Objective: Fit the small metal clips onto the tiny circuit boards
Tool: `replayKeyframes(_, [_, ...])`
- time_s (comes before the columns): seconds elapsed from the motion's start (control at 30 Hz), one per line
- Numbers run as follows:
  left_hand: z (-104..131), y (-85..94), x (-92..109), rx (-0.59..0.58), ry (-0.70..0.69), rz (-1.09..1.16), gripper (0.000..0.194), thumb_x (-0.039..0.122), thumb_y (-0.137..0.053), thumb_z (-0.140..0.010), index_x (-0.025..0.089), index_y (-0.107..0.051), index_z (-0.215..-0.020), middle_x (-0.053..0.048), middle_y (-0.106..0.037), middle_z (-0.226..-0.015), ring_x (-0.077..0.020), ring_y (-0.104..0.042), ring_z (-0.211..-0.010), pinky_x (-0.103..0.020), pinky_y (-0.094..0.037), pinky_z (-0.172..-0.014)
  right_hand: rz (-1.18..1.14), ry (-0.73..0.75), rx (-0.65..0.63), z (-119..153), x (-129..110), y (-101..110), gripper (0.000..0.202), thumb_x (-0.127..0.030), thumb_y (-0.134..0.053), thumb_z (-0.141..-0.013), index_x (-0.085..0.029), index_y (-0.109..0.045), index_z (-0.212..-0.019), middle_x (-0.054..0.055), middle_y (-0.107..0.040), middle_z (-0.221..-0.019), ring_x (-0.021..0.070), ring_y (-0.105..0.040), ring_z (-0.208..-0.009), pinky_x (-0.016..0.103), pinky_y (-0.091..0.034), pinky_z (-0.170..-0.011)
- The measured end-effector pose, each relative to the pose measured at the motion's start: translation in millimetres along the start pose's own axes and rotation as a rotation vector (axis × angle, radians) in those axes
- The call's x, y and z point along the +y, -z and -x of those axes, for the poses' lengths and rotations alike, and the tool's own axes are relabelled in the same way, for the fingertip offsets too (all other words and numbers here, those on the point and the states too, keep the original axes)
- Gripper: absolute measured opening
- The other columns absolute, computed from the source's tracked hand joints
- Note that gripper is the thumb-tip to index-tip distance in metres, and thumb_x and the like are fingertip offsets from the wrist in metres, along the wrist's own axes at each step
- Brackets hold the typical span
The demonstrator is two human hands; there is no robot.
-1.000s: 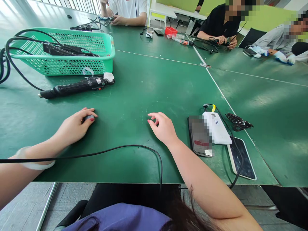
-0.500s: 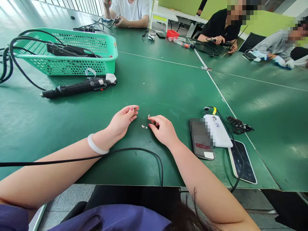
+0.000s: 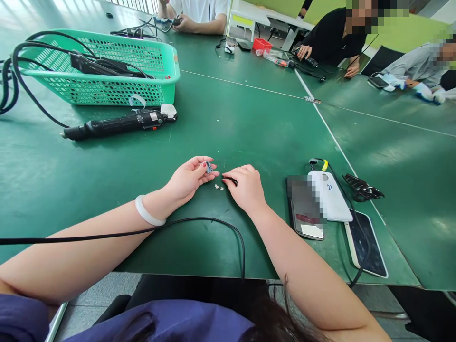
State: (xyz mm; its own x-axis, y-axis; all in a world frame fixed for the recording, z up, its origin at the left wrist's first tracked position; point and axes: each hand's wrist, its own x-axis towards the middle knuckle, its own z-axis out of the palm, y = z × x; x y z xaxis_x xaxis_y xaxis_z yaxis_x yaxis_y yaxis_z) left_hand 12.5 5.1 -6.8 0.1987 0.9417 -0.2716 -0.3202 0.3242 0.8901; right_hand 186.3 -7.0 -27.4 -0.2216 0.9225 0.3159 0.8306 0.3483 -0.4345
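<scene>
My left hand (image 3: 188, 178) pinches a small blue-grey part (image 3: 209, 167) between thumb and fingers, its upper face showing. Just to the right, my right hand (image 3: 245, 187) is closed, thumb against the fingers, around a slim dark piece (image 3: 231, 180) whose kind is too small to tell. The two hands' fingertips are close together but apart. On the green table (image 3: 199, 133), below and between the fingers, lies a tiny silvery metal piece (image 3: 219, 187).
A green basket (image 3: 117, 88) with cables stands at the back left, a black electric screwdriver (image 3: 117, 124) before it. To the right lie two phones (image 3: 366, 242) (image 3: 302, 204), a white device (image 3: 329, 194) and a bundled cable (image 3: 363, 187). A black cable (image 3: 199, 219) crosses my left forearm. Other people sit across the table.
My left hand has turned, bringing the blue-grey part into view, and has moved right towards my right hand. A tiny piece by the right fingertips no longer shows on the table.
</scene>
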Motion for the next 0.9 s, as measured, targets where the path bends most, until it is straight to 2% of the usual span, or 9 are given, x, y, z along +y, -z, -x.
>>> replayKeyframes(0.2, [-0.2,0.1,-3.1,-0.032,-0.004,-0.060,0.012,0.015,-0.050,-0.088,0.014,-0.059,-0.096,-0.005,-0.064,-0.095,-0.0121,-0.067,-0.082,-0.034,-0.050,-0.092,-0.082,0.062,-0.038,5.5,-7.8,7.0,0.016,-0.024,-0.056,-0.085,-0.023,-0.070,-0.079,0.004,-0.071,-0.083,0.0205,-0.056,-0.083,0.038,-0.042,-0.078])
replayKeyframes(0.37, [1.3,-1.1,-2.4,-0.086,0.007,-0.166,0.019,0.019,-0.053,-0.088,0.014,-0.064,-0.102,-0.007,-0.065,-0.100,-0.0126,-0.067,-0.083,-0.033,-0.051,-0.091,-0.431,-0.146,0.059,6.8,-9.7,15.4,0.017,-0.030,-0.055,-0.084,-0.022,-0.070,-0.083,0.002,-0.071,-0.084,0.0158,-0.058,-0.072,0.031,-0.047,-0.068])
replayKeyframes(0.43, [2.5,-1.4,-2.0,-0.123,0.010,-0.196,0.021,0.020,-0.056,-0.086,0.015,-0.065,-0.104,-0.007,-0.067,-0.100,-0.0127,-0.067,-0.082,-0.034,-0.051,-0.090,-0.598,-0.226,0.038,6.7,-9.2,16.5,0.019,-0.035,-0.056,-0.083,-0.021,-0.070,-0.085,0.003,-0.071,-0.084,0.0156,-0.060,-0.071,0.031,-0.048,-0.066])
replayKeyframes(0.53, [4.4,-1.4,-1.8,-0.216,0.004,-0.221,0.028,0.022,-0.063,-0.082,0.015,-0.064,-0.108,-0.008,-0.069,-0.097,-0.0144,-0.066,-0.083,-0.034,-0.052,-0.088,-0.776,-0.252,-0.005,5.7,-8.4,15.1,0.021,-0.037,-0.059,-0.081,-0.020,-0.069,-0.085,0.004,-0.071,-0.085,0.0166,-0.063,-0.075,0.032,-0.050,-0.069])
replayKeyframes(0.67, [5.7,-1.3,-1.1,-0.309,-0.002,-0.277,0.031,0.028,-0.066,-0.079,0.016,-0.065,-0.107,-0.008,-0.071,-0.094,-0.0160,-0.067,-0.084,-0.033,-0.053,-0.083,-0.804,-0.211,0.007,4.2,-8.7,12.1,0.015,-0.035,-0.063,-0.078,-0.021,-0.069,-0.076,0.004,-0.068,-0.086,0.0167,-0.061,-0.081,0.032,-0.050,-0.072])
replayKeyframes(0.77, [5.7,-1.2,0.0,-0.327,0.003,-0.313,0.028,0.031,-0.065,-0.080,0.016,-0.066,-0.104,-0.007,-0.071,-0.090,-0.0144,-0.067,-0.080,-0.030,-0.053,-0.080,-0.773,-0.182,0.019,4.6,-10.4,12.5,0.013,-0.033,-0.063,-0.078,-0.021,-0.069,-0.076,0.003,-0.065,-0.083,0.0151,-0.059,-0.075,0.032,-0.048,-0.068])
replayKeyframes(0.9, [5.4,-0.8,0.4,-0.323,0.018,-0.293,0.029,0.032,-0.064,-0.081,0.016,-0.067,-0.105,-0.007,-0.072,-0.088,-0.0130,-0.066,-0.077,-0.027,-0.053,-0.077,-0.614,-0.090,0.078,6.8,-14.4,15.7,0.009,-0.028,-0.062,-0.080,-0.024,-0.070,-0.082,0.001,-0.064,-0.083,0.0133,-0.054,-0.069,0.030,-0.046,-0.064])
